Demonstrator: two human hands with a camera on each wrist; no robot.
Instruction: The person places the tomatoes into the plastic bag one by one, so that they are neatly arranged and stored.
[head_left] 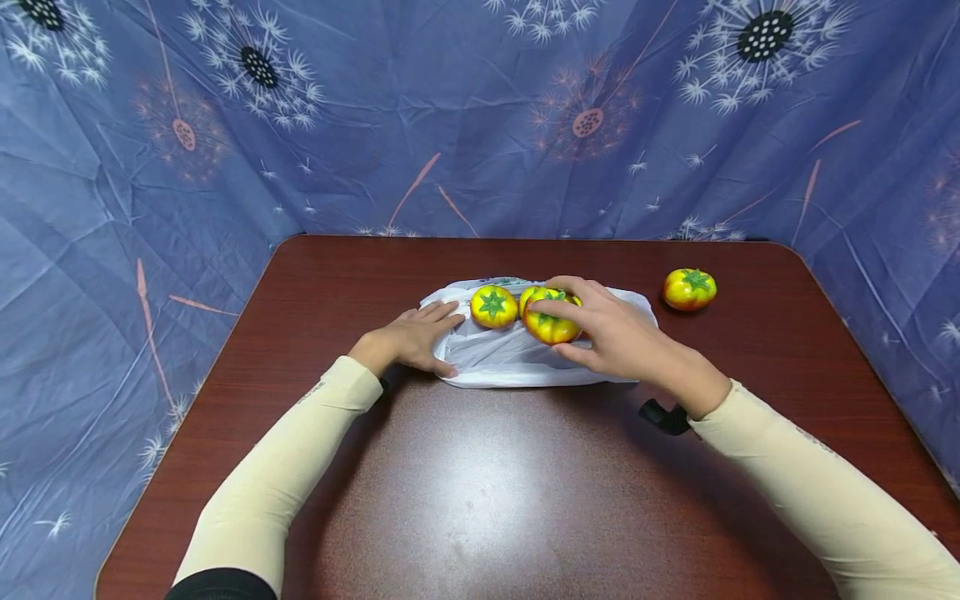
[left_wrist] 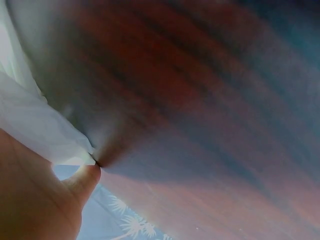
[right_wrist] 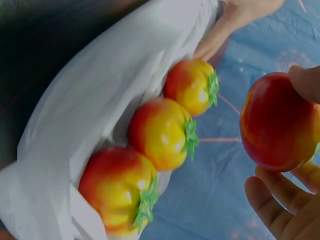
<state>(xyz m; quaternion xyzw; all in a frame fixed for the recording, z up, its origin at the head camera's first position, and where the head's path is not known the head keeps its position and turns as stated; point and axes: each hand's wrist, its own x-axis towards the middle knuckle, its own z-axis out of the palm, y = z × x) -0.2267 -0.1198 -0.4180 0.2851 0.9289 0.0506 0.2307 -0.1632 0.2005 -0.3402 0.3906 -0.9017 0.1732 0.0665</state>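
A white plastic bag (head_left: 510, 358) lies flat on the table, with three red-and-yellow tomatoes (right_wrist: 162, 132) in a row on it in the right wrist view. In the head view, one tomato (head_left: 493, 307) shows whole, another is partly covered, and the right hand hides the third. My right hand (head_left: 622, 329) grips a further tomato (head_left: 553, 318) between thumb and fingers, over the bag. The held tomato's smooth red underside shows in the right wrist view. My left hand (head_left: 416, 336) rests on the bag's left end, fingers spread, thumb tip (left_wrist: 90, 175) at the bag's edge.
One more tomato (head_left: 689, 290) sits on the brown table (head_left: 480, 483) at the right rear, apart from the bag. Blue cloth (head_left: 420, 108) with dandelion prints hangs behind the table and along its sides.
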